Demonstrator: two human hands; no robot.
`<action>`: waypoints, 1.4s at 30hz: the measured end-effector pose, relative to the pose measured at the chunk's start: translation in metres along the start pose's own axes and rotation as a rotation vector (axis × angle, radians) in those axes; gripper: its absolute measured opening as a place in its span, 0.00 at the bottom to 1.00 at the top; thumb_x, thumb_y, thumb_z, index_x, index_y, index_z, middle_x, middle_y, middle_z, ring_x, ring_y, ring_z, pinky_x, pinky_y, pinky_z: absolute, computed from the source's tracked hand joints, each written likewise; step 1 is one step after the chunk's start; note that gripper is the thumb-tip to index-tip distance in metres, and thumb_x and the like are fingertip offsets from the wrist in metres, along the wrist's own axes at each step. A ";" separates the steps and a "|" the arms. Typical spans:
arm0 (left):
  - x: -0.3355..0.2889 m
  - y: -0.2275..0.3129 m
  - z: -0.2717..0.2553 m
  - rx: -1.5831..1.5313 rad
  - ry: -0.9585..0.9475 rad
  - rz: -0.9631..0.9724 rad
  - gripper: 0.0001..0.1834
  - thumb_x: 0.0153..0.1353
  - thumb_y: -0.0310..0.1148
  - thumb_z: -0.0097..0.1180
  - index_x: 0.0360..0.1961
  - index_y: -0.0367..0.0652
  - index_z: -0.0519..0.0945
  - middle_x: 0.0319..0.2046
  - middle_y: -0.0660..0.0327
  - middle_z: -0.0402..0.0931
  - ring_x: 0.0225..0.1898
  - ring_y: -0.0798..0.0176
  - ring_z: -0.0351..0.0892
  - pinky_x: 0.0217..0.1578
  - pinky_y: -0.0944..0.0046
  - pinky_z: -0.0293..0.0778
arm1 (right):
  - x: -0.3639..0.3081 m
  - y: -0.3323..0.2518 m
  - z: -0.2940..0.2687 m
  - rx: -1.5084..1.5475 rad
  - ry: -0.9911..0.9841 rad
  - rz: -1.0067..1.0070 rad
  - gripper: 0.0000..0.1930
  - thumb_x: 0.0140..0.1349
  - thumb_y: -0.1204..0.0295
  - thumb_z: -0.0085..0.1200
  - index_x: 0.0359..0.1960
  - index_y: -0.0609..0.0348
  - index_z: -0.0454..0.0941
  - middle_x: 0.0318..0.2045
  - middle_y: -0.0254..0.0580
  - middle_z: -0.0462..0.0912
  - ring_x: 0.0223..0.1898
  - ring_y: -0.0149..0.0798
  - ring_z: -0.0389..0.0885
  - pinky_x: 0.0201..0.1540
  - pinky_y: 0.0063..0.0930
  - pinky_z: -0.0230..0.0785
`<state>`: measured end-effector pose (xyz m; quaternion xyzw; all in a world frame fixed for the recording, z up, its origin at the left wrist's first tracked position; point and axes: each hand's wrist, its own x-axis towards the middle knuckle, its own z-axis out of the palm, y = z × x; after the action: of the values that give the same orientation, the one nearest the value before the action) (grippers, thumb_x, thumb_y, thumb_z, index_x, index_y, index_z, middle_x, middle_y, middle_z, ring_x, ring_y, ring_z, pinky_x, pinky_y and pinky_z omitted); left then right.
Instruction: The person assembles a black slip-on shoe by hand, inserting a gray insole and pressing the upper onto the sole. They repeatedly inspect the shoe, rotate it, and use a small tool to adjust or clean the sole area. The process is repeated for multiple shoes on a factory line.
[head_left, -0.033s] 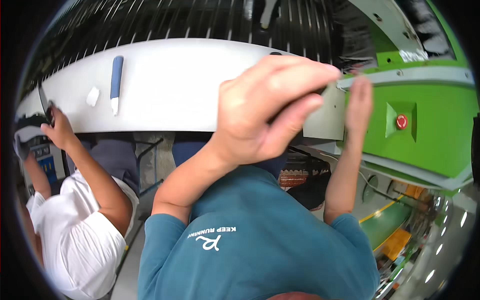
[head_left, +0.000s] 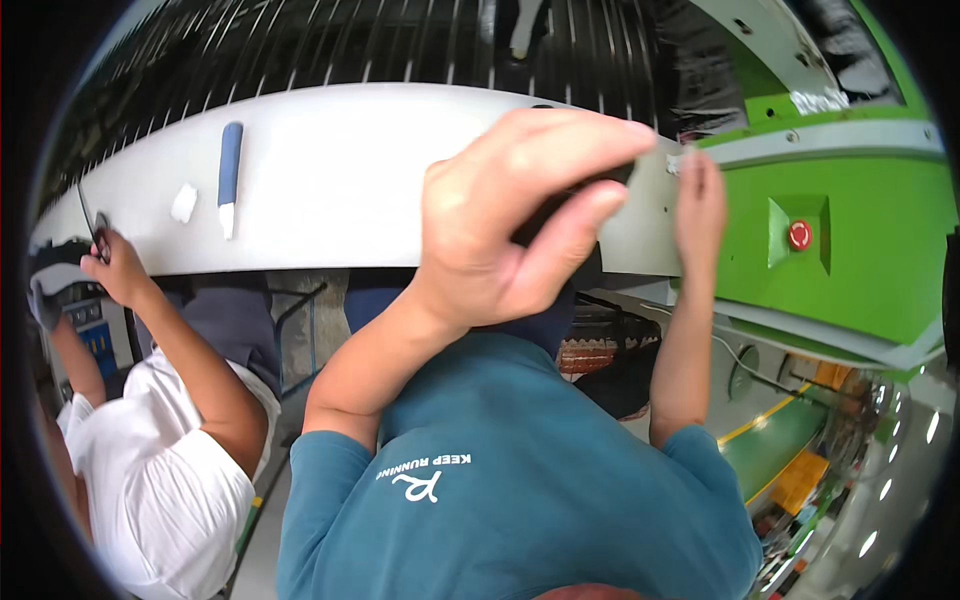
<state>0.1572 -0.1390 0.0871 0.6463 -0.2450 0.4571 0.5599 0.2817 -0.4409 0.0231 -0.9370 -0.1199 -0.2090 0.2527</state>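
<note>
The left hand (head_left: pixel 520 215) was curled around a dark object (head_left: pixel 560 210), pinched between thumb and fingers over the white counter (head_left: pixel 330 180). At three o'clock from it, the right hand (head_left: pixel 700 205) pressed flat fingertips on the counter's edge beside the green machine (head_left: pixel 850 260).

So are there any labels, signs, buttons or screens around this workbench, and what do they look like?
No screens or packages show.
Red round button: on the green machine panel, right side, in a recessed square.
White print: small mark on the back of the teal shirt, below the left hand.
</note>
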 end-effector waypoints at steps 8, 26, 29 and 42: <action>0.000 0.013 -0.018 -0.068 -0.034 -0.094 0.14 0.78 0.23 0.59 0.61 0.33 0.73 0.48 0.39 0.87 0.47 0.48 0.91 0.52 0.52 0.87 | -0.044 -0.024 0.026 -0.239 0.048 -0.184 0.30 0.68 0.49 0.70 0.65 0.56 0.84 0.56 0.50 0.82 0.56 0.58 0.81 0.59 0.51 0.74; 0.005 0.020 -0.011 -0.108 -0.058 -0.394 0.16 0.77 0.29 0.63 0.60 0.32 0.79 0.46 0.49 0.88 0.49 0.57 0.90 0.54 0.56 0.85 | -0.031 -0.111 0.032 1.208 -0.371 0.315 0.16 0.73 0.68 0.71 0.54 0.61 0.79 0.46 0.34 0.86 0.45 0.23 0.84 0.50 0.22 0.77; 0.004 0.017 -0.010 -0.183 0.005 -0.448 0.16 0.75 0.28 0.66 0.59 0.33 0.80 0.45 0.53 0.90 0.47 0.62 0.90 0.52 0.61 0.85 | -0.030 -0.140 -0.009 1.437 -0.146 0.285 0.13 0.80 0.71 0.61 0.59 0.63 0.80 0.50 0.37 0.88 0.49 0.24 0.85 0.55 0.22 0.77; 0.007 0.029 -0.013 -0.308 -0.009 -0.593 0.51 0.67 0.75 0.60 0.60 0.28 0.80 0.47 0.43 0.86 0.50 0.50 0.89 0.52 0.52 0.86 | -0.066 -0.180 -0.040 1.309 -0.430 0.007 0.13 0.76 0.64 0.70 0.38 0.62 0.84 0.26 0.28 0.86 0.27 0.18 0.79 0.29 0.17 0.69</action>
<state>0.1323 -0.1332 0.1068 0.5990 -0.1147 0.2290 0.7587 0.1508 -0.3181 0.1009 -0.6124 -0.2661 0.0976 0.7380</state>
